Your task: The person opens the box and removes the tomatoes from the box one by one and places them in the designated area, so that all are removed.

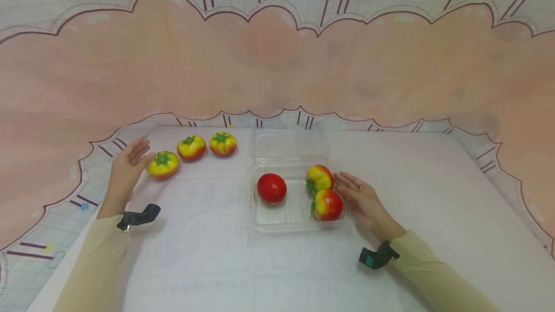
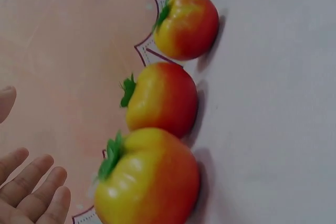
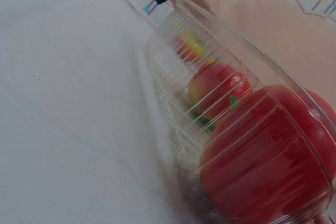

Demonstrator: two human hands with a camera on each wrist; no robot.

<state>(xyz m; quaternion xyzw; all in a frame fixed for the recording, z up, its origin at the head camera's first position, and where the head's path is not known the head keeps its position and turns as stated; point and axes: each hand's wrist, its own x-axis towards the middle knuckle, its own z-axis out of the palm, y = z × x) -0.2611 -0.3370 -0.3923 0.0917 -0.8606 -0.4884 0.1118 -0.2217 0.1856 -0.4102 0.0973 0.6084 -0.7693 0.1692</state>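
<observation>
Reaching in from the lower edge, nearest the camera, with left sleeve (image 1: 93, 264) and right sleeve (image 1: 442, 278). Holding nothing in the left grip (image 1: 127, 165), with thumb and fingers apart just beside the left fruit (image 1: 162, 167); showing no clear contact there. Placing the right grip (image 1: 364, 201) at the right side of the box (image 1: 288, 213), with fingers fairly straight and apparently clamped on nothing; lying too close to the front fruit (image 1: 327, 205) to tell touching from apart.

Risking, in judgement, a roll of the left fruit into the middle fruit (image 1: 191, 149), then towards the end fruit (image 1: 223, 145), through a careless push. Risking also a skid or buckled wall of the thin box through a sideways knock from the right grip.

Holding three in the box: red fruit (image 1: 271, 189) at left, back fruit (image 1: 321, 178) and front fruit bunched at right, with bare floor between. Folding back behind, with the clear lid (image 1: 290, 144) carrying nothing. Forming a slanting row outside on the desk (image 1: 208, 264) with the other three.
</observation>
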